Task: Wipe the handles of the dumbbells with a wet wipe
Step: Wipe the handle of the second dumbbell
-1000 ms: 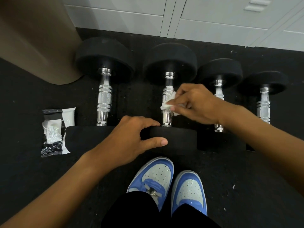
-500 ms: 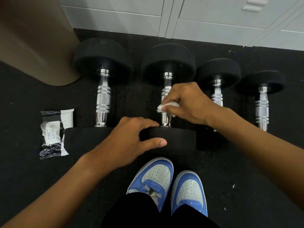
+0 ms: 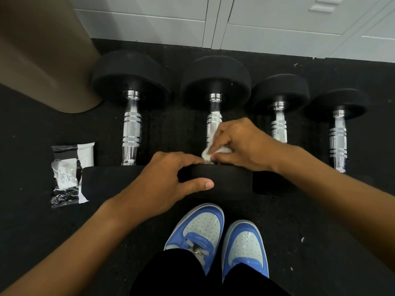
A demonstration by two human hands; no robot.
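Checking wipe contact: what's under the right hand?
The right hand presses a white wet wipe against the near end of the second dumbbell's handle. The handle section beneath hand and wipe is covered.

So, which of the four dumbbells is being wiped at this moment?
The second dumbbell from the left. The right hand presses the white wipe on its handle, and the left hand rests on its near weight. The other three are untouched.

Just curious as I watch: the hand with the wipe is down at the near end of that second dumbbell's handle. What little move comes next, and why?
Probably a stroke back up the handle toward the far weight. The right hand presses the wet wipe at the handle's near end, the bare upper stretch shows above it, and the left hand steadies the near weight.
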